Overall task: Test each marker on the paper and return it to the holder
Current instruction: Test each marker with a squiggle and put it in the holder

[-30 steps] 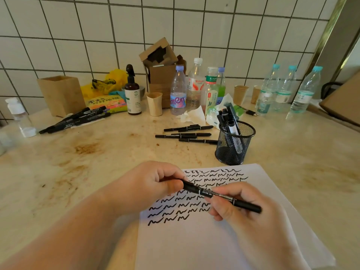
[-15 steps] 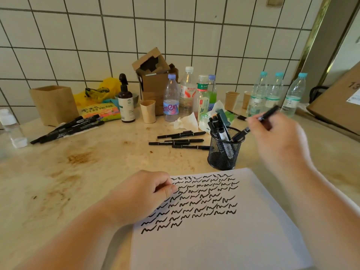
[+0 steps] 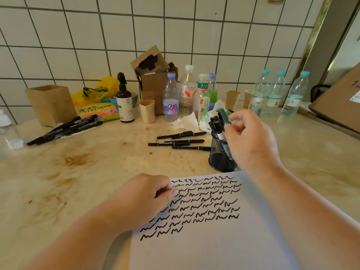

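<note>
Hovering your emptied, loose-fingered right hand (image 3: 251, 141) over the mesh holder (image 3: 222, 156), left hand (image 3: 148, 197) clenched on the paper (image 3: 214, 240), you likely next pick a loose marker (image 3: 182, 135) lying left of it.

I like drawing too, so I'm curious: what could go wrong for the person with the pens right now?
The right hand is right against the mesh holder, which looks light and top-heavy with markers, so a bump might tip it. The left hand rests on the paper over the squiggles, so fresh ink might smear.
</note>
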